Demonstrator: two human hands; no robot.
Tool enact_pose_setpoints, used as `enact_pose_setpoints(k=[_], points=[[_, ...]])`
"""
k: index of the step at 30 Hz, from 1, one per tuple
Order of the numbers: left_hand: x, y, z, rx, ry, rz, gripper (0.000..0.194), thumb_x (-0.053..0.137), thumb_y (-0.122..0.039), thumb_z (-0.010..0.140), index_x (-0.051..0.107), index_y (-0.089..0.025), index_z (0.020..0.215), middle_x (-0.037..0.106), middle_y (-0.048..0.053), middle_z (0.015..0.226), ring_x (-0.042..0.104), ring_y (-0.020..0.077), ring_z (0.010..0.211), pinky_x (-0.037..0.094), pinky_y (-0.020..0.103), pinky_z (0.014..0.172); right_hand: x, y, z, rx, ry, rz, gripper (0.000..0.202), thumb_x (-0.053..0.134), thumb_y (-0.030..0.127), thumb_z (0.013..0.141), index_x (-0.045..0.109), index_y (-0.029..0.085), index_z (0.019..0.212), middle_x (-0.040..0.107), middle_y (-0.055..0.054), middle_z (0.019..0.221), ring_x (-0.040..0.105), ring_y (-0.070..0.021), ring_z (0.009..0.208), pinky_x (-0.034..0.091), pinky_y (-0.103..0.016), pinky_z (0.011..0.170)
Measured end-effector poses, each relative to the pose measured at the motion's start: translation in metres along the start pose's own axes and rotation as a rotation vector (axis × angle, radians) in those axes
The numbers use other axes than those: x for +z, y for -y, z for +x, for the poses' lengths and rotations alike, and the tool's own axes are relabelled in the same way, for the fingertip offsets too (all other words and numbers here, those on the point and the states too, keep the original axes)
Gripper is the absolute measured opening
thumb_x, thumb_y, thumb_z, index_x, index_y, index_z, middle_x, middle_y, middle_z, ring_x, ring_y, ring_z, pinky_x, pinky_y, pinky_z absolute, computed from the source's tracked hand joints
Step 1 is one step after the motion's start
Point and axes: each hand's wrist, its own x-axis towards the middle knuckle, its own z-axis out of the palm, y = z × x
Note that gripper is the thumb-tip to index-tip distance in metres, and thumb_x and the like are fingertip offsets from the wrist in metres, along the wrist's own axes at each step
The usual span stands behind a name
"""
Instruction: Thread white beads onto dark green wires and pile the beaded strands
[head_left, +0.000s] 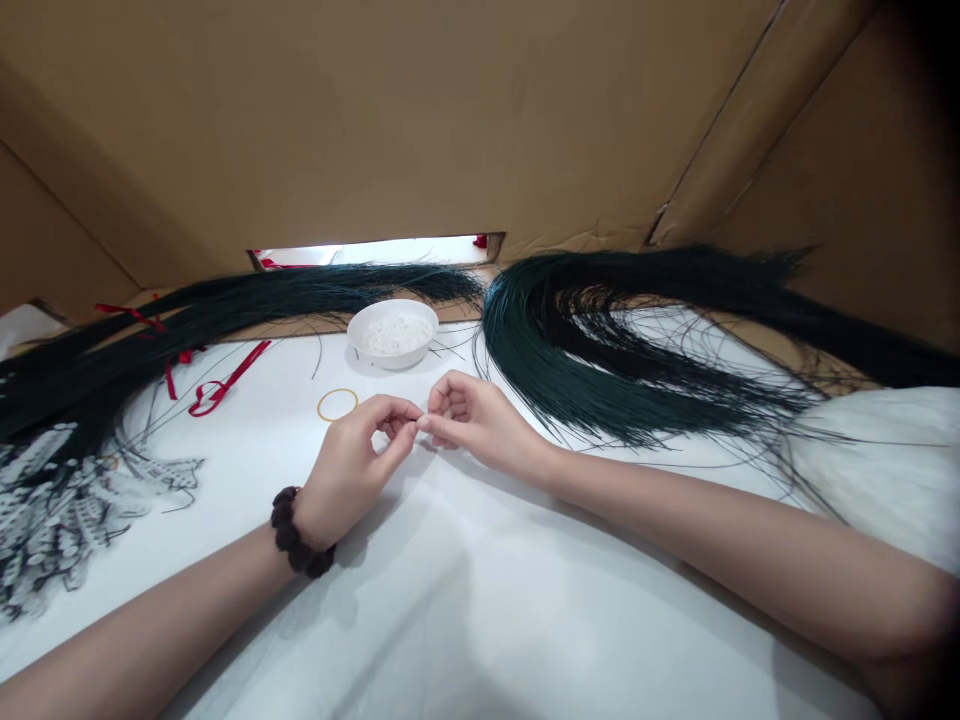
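Observation:
My left hand (pixel 360 450), with a dark beaded band (pixel 294 535) at its wrist, pinches thumb against forefinger. Fingertip to fingertip with it, my right hand (pixel 480 425) is closed in a pinch too. Whatever is between the tips is too small to make out. Just beyond them stands a white bowl (pixel 394 350) holding small whitish pieces. A yellow rubber band (pixel 337 404) lies beside my left hand. To the right curves a thick bundle of dark green strands (pixel 570 385), its loose ends close to my right forearm.
Another dark bundle (pixel 262 305) runs along the left, with a red ribbon (pixel 225 385) near it. Black-and-white tagged ends (pixel 67 510) spread at the far left. A cardboard wall (pixel 337 130) with a slot rises behind. White plastic (pixel 885 460) bulges at right.

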Motion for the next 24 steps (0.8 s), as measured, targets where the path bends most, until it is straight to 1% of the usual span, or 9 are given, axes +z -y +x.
enact_pose_setpoints(k=[4,8,11,16,20,24], points=[[-0.0003,0.0001,-0.0006,0.003,-0.042,0.009,0.020,0.042,-0.023,0.081,0.058,-0.017,0.091,0.062,0.004,0.089,0.056,0.0156,0.083,0.042,0.025,0.074,-0.0015,0.0002,0.0027,0.080,-0.002,0.072,0.022,0.062,0.028,0.068,0.047,0.014,0.075,0.052,0.003,0.058,0.053,-0.0079,0.050,0.041,-0.019,0.047],[0.0000,0.0003,-0.0003,-0.007,-0.086,0.050,0.017,0.041,-0.025,0.081,0.056,-0.017,0.087,0.061,0.003,0.085,0.055,0.0153,0.078,0.042,0.025,0.071,-0.0022,0.0001,0.0042,0.114,0.034,0.045,0.015,0.058,0.026,0.071,0.055,0.012,0.075,0.054,0.001,0.055,0.052,-0.0073,0.049,0.040,-0.018,0.046],[0.0001,0.0003,-0.0002,-0.006,-0.078,0.093,0.017,0.041,-0.026,0.081,0.055,-0.017,0.083,0.060,0.002,0.080,0.055,0.0152,0.075,0.042,0.026,0.068,-0.0023,0.0000,0.0043,0.122,0.064,0.038,0.014,0.056,0.024,0.072,0.058,0.010,0.073,0.054,0.001,0.052,0.049,-0.0065,0.047,0.039,-0.018,0.047],[0.0001,0.0008,-0.0003,0.003,-0.049,0.146,0.018,0.039,-0.027,0.081,0.055,-0.018,0.080,0.059,0.003,0.078,0.053,0.0155,0.071,0.041,0.027,0.065,-0.0032,0.0006,0.0048,0.159,0.081,0.039,0.014,0.056,0.024,0.072,0.059,0.010,0.072,0.053,0.002,0.050,0.047,-0.0057,0.044,0.038,-0.018,0.045],[0.0003,0.0004,-0.0006,0.030,-0.048,0.169,0.016,0.040,-0.026,0.080,0.054,-0.018,0.080,0.058,0.003,0.077,0.052,0.0155,0.071,0.041,0.027,0.065,-0.0038,-0.0002,0.0057,0.160,0.101,0.040,0.015,0.057,0.024,0.071,0.059,0.010,0.072,0.053,0.002,0.050,0.047,-0.0062,0.045,0.038,-0.018,0.045],[-0.0001,-0.0015,-0.0016,0.057,-0.043,0.211,0.013,0.041,-0.023,0.078,0.053,-0.018,0.076,0.056,0.001,0.072,0.051,0.0147,0.067,0.040,0.026,0.062,-0.0031,0.0007,0.0053,0.154,0.126,0.026,0.013,0.056,0.023,0.071,0.058,0.010,0.072,0.052,0.002,0.051,0.048,-0.0063,0.046,0.038,-0.018,0.044]])
